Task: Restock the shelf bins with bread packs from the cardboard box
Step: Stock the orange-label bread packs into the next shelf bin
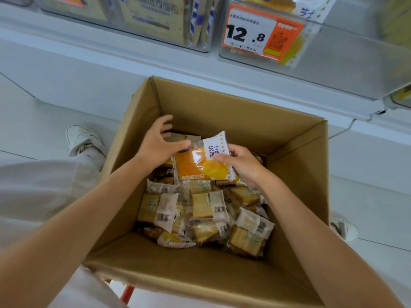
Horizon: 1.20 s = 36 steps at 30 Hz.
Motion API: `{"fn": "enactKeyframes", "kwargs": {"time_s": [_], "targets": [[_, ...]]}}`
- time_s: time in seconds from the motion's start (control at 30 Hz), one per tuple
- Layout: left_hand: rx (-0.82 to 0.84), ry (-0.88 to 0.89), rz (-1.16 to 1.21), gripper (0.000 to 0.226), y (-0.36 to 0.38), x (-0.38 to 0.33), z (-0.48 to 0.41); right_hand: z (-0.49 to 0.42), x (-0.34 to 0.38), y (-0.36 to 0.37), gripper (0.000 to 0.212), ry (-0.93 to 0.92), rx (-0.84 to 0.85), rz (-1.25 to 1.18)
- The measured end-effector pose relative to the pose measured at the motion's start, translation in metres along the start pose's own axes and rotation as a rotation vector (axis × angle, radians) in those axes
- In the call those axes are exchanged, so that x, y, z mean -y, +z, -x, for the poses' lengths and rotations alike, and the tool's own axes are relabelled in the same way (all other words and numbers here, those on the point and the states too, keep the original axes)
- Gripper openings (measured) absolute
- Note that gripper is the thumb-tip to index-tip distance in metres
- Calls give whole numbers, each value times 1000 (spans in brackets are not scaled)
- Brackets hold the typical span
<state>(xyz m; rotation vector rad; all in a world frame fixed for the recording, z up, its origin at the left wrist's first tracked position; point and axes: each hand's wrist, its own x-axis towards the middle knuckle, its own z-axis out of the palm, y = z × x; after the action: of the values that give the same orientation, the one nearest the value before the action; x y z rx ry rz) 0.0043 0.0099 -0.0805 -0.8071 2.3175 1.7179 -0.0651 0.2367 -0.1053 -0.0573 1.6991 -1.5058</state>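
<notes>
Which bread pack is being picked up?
The orange-and-white pack, held by both hands above the pile; the others lie loose in the box.

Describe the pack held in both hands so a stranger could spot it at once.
Look into the open cardboard box below the shelf. Above the loose pile, the left hand and right hand hold one orange-yellow pack. Its neighbours are pale and brownish.

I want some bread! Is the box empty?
No. The box is partly full: bread packs cover its bottom, walls bare above.
</notes>
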Motion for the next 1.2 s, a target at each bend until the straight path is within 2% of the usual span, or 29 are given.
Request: {"fn": "enactKeyframes", "kwargs": {"time_s": [0.07,0.1,0.13,0.2,0.27,0.33,0.4,0.53,0.67,0.8,0.87,0.97,1.07,1.1,1.2], "targets": [[82,-274,284,103,1,8,-2,-7,-13,0,35,68,7,-126],[163,-368,338,99,2,11,0,-11,-20,0,37,109,28,-184],[190,-409,347,83,4,17,0,-15,-26,0,40,146,45,-249],[69,-427,331,40,6,22,0,-25,-40,-2,51,199,-6,-338],[-69,-419,349,19,5,29,-3,-39,-58,0,51,231,-143,-184],[-135,-377,358,22,3,32,-3,-51,-79,8,59,310,-177,118],[-156,-330,362,25,4,34,-3,-62,-99,19,66,376,-101,289],[-92,-277,280,23,13,42,-2,-74,-122,24,23,295,-136,552],[-48,-293,270,23,17,40,5,-69,-112,19,34,360,-97,288],[49,-335,331,26,12,33,15,-49,-91,20,28,264,-96,327],[68,-307,297,28,8,28,18,-31,-71,14,22,149,-180,351],[63,-239,314,29,6,14,21,-1,-24,-1,29,-21,-363,470],[165,-182,405,30,15,-1,30,36,30,0,25,-153,-525,496],[241,-178,453,34,20,-7,35,45,45,4,25,-163,-486,441],[483,-145,520,61,35,-31,50,66,76,25,34,-103,-186,91]]}}
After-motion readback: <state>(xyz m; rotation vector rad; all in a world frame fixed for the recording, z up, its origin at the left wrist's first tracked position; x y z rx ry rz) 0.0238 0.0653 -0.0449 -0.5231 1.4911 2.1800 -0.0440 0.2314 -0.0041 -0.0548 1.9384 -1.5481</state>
